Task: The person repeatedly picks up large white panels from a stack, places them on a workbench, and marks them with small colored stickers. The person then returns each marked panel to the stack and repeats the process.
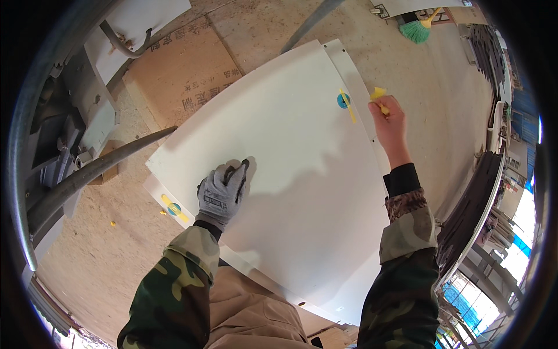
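A large white panel (279, 122) lies tilted across the view in front of me. My left hand (223, 191), in a grey glove with dark fingertips, is against the panel's left half with its fingers curled in. Whatever it may hold is hidden. Just beyond the panel's right edge, my bare right hand (390, 123) is closed on a crumpled piece of yellow tape (379, 93), which sticks out above and below the fingers. Near that edge, a strip of yellow tape (351, 113) crosses a round blue sticker (343, 101). Another taped blue sticker (174, 209) is at the lower left.
Flattened cardboard (180, 70) lies on the floor behind the panel. Grey curved tubes (99, 163) and a metal frame stand at the left. A green broom (414, 31) rests at the upper right. Stacked dark sheets (471, 203) line the right side. Yellow scraps (113, 223) dot the floor.
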The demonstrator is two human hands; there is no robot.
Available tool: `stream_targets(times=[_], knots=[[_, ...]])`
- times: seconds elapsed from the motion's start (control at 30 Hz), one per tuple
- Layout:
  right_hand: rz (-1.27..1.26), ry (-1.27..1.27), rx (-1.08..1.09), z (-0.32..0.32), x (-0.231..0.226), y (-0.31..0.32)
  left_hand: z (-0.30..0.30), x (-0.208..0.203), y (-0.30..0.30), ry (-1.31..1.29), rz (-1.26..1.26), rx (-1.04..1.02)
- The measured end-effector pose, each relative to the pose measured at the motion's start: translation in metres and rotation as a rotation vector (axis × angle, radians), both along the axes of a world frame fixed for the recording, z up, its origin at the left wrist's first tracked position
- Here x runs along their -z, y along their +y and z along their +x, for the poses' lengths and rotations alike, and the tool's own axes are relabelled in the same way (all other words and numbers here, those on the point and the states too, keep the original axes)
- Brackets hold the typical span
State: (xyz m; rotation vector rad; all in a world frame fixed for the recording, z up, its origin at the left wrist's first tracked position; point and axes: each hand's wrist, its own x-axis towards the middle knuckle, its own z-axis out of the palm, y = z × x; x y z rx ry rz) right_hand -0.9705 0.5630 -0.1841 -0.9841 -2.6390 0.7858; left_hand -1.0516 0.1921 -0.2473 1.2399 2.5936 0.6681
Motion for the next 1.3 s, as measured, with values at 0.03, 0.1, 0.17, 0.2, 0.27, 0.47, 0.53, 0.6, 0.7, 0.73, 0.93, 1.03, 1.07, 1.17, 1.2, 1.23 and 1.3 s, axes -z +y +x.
stream_targets(times=[0.03,0.1,0.17,0.2,0.27,0.47,0.53,0.6,0.7,0.73,0.93,1.03,1.07,1.17,1.2,1.23,1.3], knots=[[0.088,0.048,-0.046,-0.001,0.003,-0.002,0.0,0.0,0.0,-0.014,-0.021,0.007],[0.12,0.06,-0.09,-0.006,0.014,-0.006,0.001,0.0,-0.001,0.019,0.021,-0.004],[-0.003,-0.046,-0.039,-0.016,0.027,-0.01,0.001,0.0,-0.002,0.029,0.031,-0.006],[-0.02,-0.041,-0.025,-0.022,0.034,-0.011,0.002,0.0,-0.002,0.023,0.026,-0.006],[0.059,-0.073,-0.065,-0.031,0.045,-0.012,0.002,0.0,-0.003,0.01,0.006,-0.007],[0.102,-0.197,0.02,-0.051,0.061,-0.01,0.0,0.002,0.0,-0.003,0.001,0.006],[0.115,-0.242,0.034,-0.052,0.065,-0.009,-0.001,0.002,0.0,0.023,0.008,-0.006],[0.137,-0.281,0.002,-0.047,0.066,-0.009,-0.003,0.001,0.001,0.03,0.065,0.002],[-0.423,0.061,0.535,-0.024,0.058,-0.013,-0.003,0.0,0.002,0.046,0.093,-0.002],[-0.616,0.251,0.499,-0.013,0.051,-0.015,-0.003,-0.001,0.002,0.06,0.099,-0.006],[-1.19,0.799,0.408,0.03,-0.007,-0.043,-0.004,-0.004,0.001,0.086,0.094,0.008],[-1.12,0.695,0.38,0.043,-0.032,-0.077,-0.006,-0.011,0.005,0.011,0.028,0.015],[-1.036,0.596,0.386,0.048,-0.036,-0.097,-0.005,-0.015,0.008,-0.062,0.048,-0.057],[-0.941,0.29,0.243,0.069,-0.046,-0.168,0.01,-0.047,0.008,-0.501,0.123,-0.253],[-0.879,0.263,0.232,0.076,-0.05,-0.191,0.022,-0.058,0.015,-0.986,0.388,-0.349],[-0.835,0.246,0.202,0.083,-0.055,-0.214,0.036,-0.075,0.01,-1.398,0.13,-0.421],[-0.851,0.234,0.167,0.092,-0.066,-0.265,0.066,-0.114,-0.011,-1.831,0.17,-0.412]])
